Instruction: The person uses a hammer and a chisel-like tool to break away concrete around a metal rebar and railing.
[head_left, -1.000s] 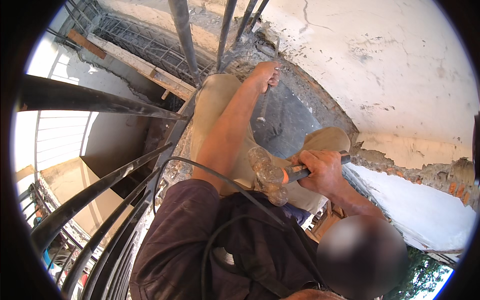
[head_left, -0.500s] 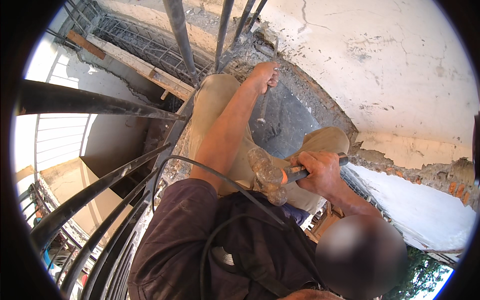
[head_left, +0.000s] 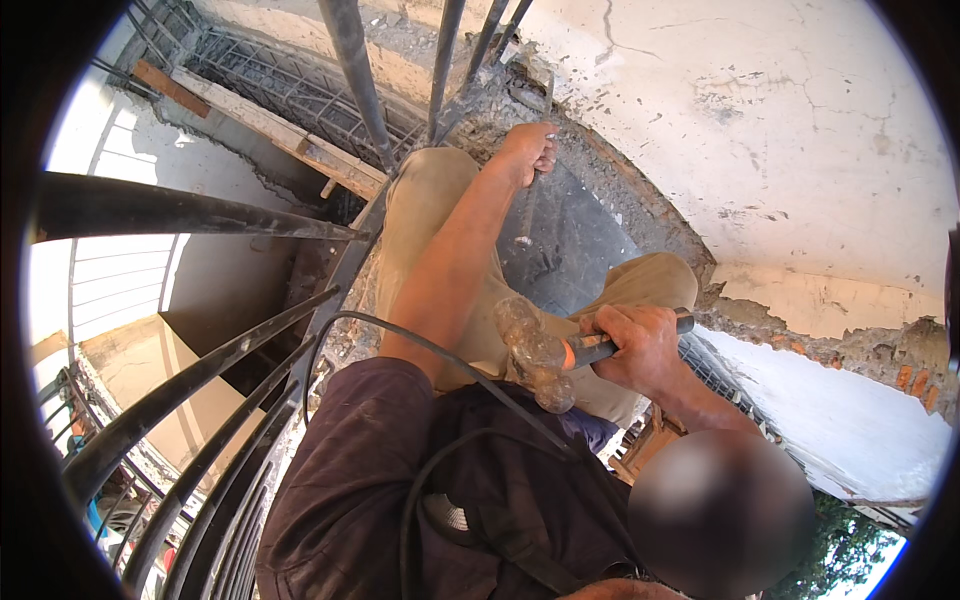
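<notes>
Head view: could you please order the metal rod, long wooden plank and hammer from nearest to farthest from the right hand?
1. Hammer, held in the right hand.
2. Metal rod, ahead-left, in the left hand.
3. Long wooden plank, upper left.

Dark grey slab (head_left: 560,245), scuffed, flat-faced; small pale flecks (head_left: 604,214) on it; grey rubble (head_left: 652,208) along right edge.

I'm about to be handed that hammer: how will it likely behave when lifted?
The hammer is probably head-heavy, given its bulky, metal-looking head. Its straight handle looks stiff, unlikely to bend in the right hand.
</notes>
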